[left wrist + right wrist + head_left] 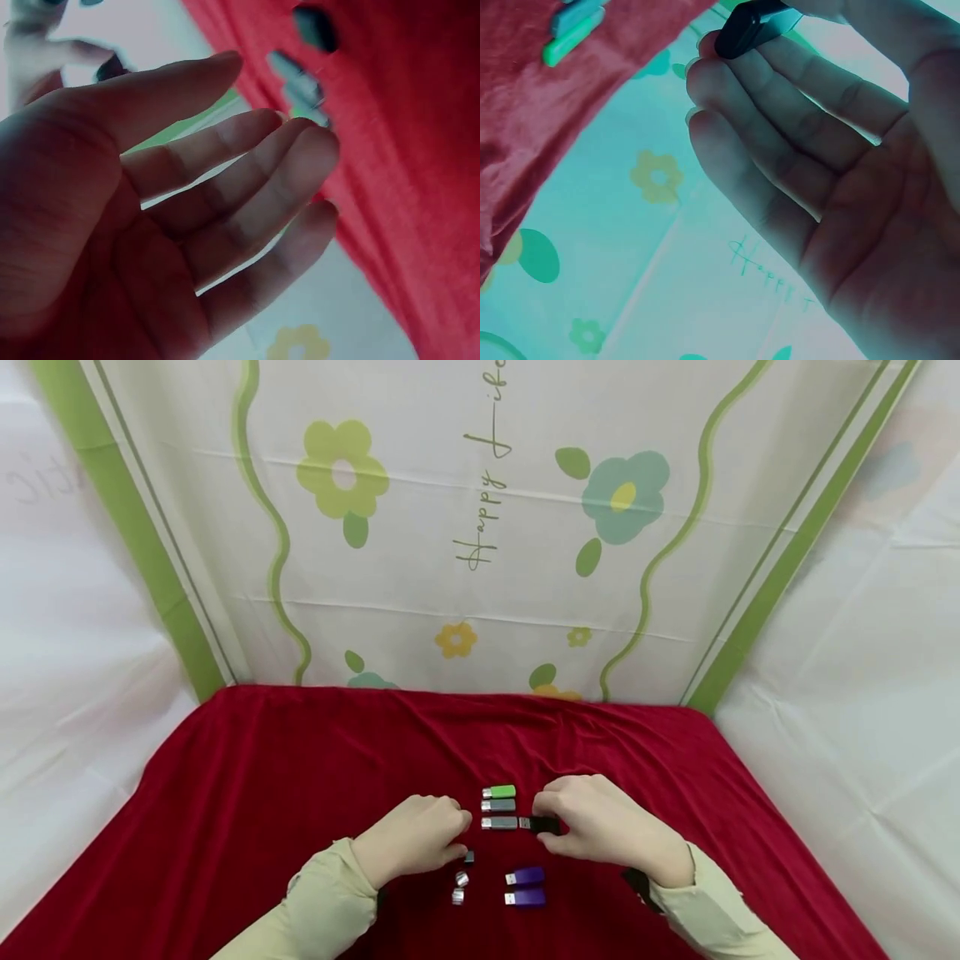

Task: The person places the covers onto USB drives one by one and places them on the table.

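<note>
My right hand (596,814) pinches a black USB stick (543,824) between thumb and fingertips, its metal plug pointing left. In the right wrist view the black stick (750,28) sits against the fingertips. My left hand (412,837) holds nothing; its fingers are loosely bent and the thumb stands apart from them. Close under its fingertips lies a small dark cap (469,858) on the cloth. Between the hands lie a green USB stick (501,792), a grey one (498,806) and another grey one (501,823), stacked in a column.
Nearer the body lie two purple USB sticks (529,876), one below the other. Left of them are two small silvery pieces (458,897). Red cloth (300,760) covers the table. A white flowered sheet (420,543) hangs behind it, with more sheets at both sides.
</note>
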The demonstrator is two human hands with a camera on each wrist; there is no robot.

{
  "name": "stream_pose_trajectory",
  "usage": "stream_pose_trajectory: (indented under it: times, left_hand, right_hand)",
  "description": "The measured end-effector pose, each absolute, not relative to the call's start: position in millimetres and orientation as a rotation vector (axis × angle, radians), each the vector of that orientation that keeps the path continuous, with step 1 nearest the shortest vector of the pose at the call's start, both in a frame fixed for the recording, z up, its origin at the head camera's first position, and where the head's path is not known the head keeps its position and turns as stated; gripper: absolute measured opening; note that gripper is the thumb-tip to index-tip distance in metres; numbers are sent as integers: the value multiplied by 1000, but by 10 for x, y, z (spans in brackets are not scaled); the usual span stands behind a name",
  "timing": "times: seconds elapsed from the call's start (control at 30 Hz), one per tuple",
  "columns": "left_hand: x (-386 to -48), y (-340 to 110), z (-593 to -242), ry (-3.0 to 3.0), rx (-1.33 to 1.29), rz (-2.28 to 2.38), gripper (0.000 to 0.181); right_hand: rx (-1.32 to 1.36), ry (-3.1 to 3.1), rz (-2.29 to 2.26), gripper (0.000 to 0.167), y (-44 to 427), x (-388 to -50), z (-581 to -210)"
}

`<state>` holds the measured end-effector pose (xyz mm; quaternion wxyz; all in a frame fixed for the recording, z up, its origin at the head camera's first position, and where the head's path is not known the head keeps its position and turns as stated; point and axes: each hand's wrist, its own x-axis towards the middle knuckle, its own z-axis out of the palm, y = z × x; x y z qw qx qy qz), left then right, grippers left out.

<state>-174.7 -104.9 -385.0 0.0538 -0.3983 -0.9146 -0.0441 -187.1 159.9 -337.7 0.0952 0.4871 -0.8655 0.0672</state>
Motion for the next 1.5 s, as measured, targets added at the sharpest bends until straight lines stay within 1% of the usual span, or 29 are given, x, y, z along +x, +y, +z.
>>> stream_pose_trajectory:
  times: [0.17,0.47,0.7,0.87,1.17,1.5]
  left_hand:
    - [-1765,-966,-3942,-2762,-1260,-43,25]
    - [-1810,-848,-3996,-2692,-1322,90,27]
    - [-1855,-791,-4029,-2680,-1325,178,33]
    - [-1881,-759,-4021,-2694,-1331,157,38]
    - [-1887,-724,-4025,-2717,-1330,137,36]
    - [-2024,-798,-4143,-2740,-1374,-199,37]
  right_hand:
    - [1466,-2523,225,12,1588,-1852,-3353]
    - [1485,-2446,218,17,1553,-1826,-3337]
    - [1506,-2421,214,17,1512,-1842,-3330]
    - [1510,-2424,249,17,1497,-1850,-3313]
    - [1501,-2462,306,16,1498,-1835,-3324]
    - [1497,-2448,304,17,1515,-1871,-3328]
